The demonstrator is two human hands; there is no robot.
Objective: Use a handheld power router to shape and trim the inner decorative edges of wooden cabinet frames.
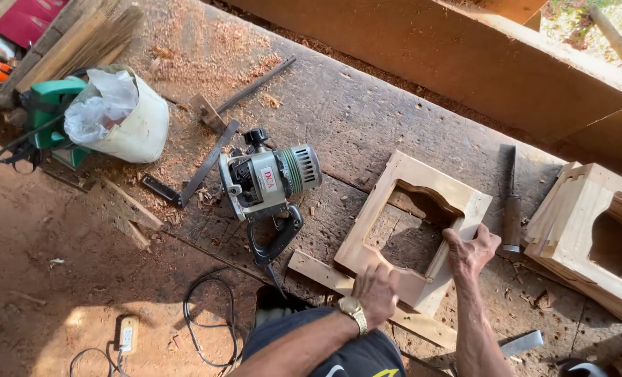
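A pale wooden frame (pixel 433 187) with a shaped cut-out lies flat on the worn workbench (pixel 353 112). My left hand (pixel 377 290), with a wristwatch, grips the frame's near rail. My right hand (pixel 470 251) clasps its right rail, fingers hooked into the opening. Under the frame's near edge lies a light wooden strip (pixel 314 269).
A grey electric router (pixel 269 178) lies left of the frame, its cable (pixel 209 314) running to a power strip (pixel 126 334) on the dirt floor. Left of that are a metal square (pixel 202 164) and a white bucket (pixel 140 126). A chisel (pixel 511 202) and stacked frames (pixel 590 223) sit right.
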